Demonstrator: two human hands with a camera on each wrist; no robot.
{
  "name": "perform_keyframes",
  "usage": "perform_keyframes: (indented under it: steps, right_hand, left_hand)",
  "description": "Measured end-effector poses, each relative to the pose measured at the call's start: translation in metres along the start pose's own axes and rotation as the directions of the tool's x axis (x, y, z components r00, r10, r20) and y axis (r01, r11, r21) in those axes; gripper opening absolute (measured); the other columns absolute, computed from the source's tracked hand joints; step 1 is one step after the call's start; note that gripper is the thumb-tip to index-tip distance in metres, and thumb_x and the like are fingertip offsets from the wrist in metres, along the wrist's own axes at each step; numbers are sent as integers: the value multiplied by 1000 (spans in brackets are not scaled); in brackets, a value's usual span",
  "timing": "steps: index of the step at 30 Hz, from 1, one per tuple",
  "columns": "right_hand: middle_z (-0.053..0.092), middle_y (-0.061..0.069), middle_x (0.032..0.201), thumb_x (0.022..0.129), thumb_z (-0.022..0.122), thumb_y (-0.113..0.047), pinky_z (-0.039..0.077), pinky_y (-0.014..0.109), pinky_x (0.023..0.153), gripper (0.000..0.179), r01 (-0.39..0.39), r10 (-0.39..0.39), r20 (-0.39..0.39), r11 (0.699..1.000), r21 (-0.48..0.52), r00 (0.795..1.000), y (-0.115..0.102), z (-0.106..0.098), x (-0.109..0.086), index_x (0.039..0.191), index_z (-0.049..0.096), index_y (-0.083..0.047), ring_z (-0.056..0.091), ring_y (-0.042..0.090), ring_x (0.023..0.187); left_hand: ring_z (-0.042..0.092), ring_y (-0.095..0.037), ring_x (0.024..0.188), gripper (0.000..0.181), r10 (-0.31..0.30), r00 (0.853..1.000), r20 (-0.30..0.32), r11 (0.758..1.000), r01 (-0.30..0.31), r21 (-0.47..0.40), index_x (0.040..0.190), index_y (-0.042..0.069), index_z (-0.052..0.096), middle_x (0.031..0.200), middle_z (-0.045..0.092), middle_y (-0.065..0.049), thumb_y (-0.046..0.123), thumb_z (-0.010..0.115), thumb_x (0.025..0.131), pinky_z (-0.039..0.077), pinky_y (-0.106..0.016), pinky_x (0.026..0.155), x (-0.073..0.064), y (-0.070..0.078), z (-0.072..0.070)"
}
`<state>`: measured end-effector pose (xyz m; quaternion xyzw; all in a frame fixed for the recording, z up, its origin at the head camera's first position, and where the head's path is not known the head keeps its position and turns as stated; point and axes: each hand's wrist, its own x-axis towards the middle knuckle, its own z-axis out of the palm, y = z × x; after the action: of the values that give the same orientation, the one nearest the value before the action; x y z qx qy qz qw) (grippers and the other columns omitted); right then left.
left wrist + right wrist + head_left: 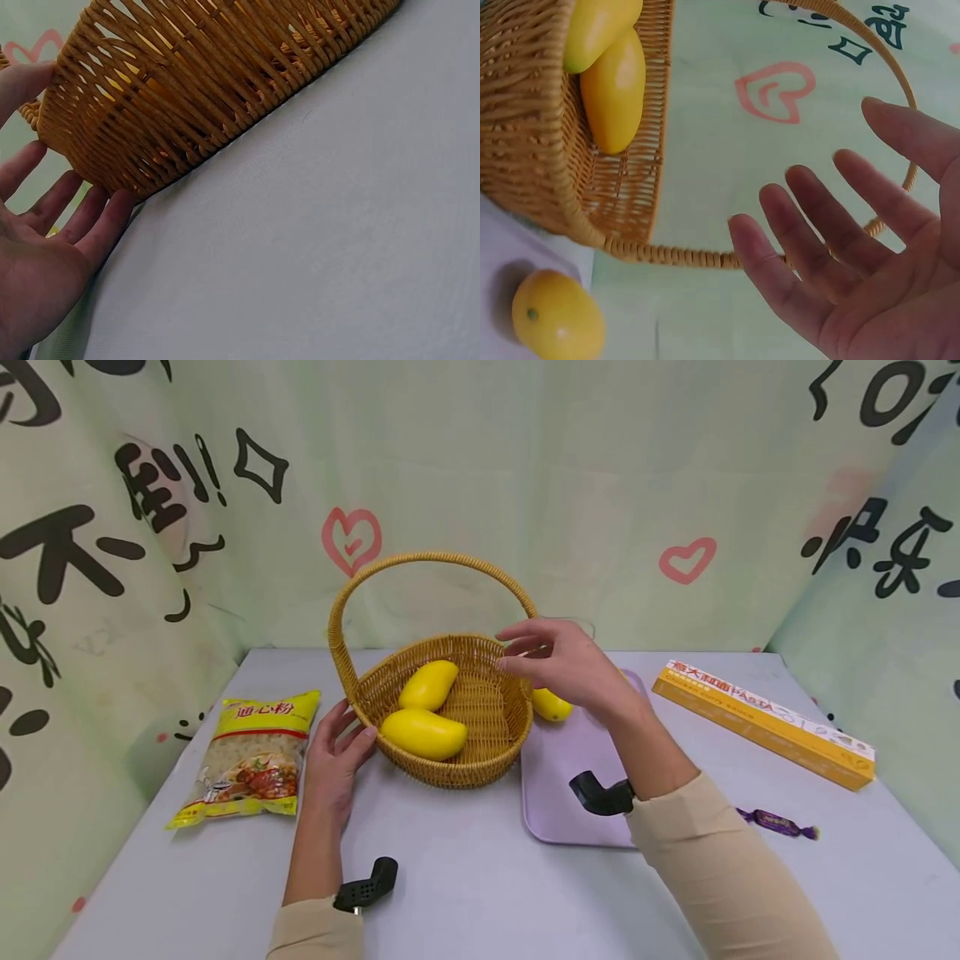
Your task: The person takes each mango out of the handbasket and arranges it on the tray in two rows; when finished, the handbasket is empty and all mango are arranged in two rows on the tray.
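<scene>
A wicker basket [480,768] with a tall arched handle [435,557] stands mid-table. Inside it lie two yellow mangoes, one [429,685] behind the other [423,734]. Spread fingers of my left hand [333,768] touch the basket's outer left wall, its thumb close to the rim. In the left wrist view those fingers [112,221] lie against the woven side near the base. My right hand [558,660] is beside the handle's right end, fingers apart and holding nothing. Another mango [551,704] rests on the lilac tray [558,831], partly behind my right hand.
On the left lies a yellow bag of pasta [251,756]. A long orange pasta box [765,722] sits at the right, with a purple wrapped candy [780,823] nearer the front. A printed curtain [600,527] hangs behind and around the table [465,877].
</scene>
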<state>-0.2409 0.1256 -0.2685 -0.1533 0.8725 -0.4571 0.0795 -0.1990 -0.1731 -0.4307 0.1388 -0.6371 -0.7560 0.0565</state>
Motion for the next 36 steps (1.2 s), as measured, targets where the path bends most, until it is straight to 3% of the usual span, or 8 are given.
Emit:
perform_keyframes:
  steps: [5,19,22,29,36]
  right_hand:
    - [66,9,131,95,73,-29,61,44,88,44,16,-14,68,999,-38,998,-9,11,15,138,65,-20,65,28,113]
    - [61,10,142,96,72,-35,61,41,83,52,-68,84,194,994,-87,977,-21,36,60,145,58,-24,63,28,120]
    - [57,11,147,96,72,-36,62,45,86,57,-104,116,200,992,-72,973,-18,42,70,149,54,-23,60,28,125]
    - [31,6,167,95,75,-37,60,57,95,69,-200,192,210,980,17,959,-11,63,90,156,45,-24,49,32,139]
    - [30,8,168,94,77,-30,55,62,101,75,-261,236,269,964,61,934,-3,81,104,159,41,-23,44,36,144]
  left_hand:
    - [47,-19,142,69,2,1000,0,1000,-2,-17,159,29,39,162,40,-2,16,70,100,48,-35,115,2,-2,-1]
    - [48,-19,142,67,10,1000,-3,1000,-10,-21,158,29,40,161,41,-2,16,70,100,49,-33,114,4,-2,-4]
    - [48,-19,141,67,9,1000,-4,999,-9,-33,158,29,41,160,42,-2,15,71,99,49,-34,114,5,-2,-3]
    - [48,-20,142,67,10,1000,-8,999,-10,-33,158,29,41,160,42,-2,16,71,99,48,-36,115,5,-5,-1]
    - [49,-19,141,67,15,1000,-10,1000,-15,-25,157,30,41,160,43,-1,16,71,99,49,-36,114,6,-5,-1]
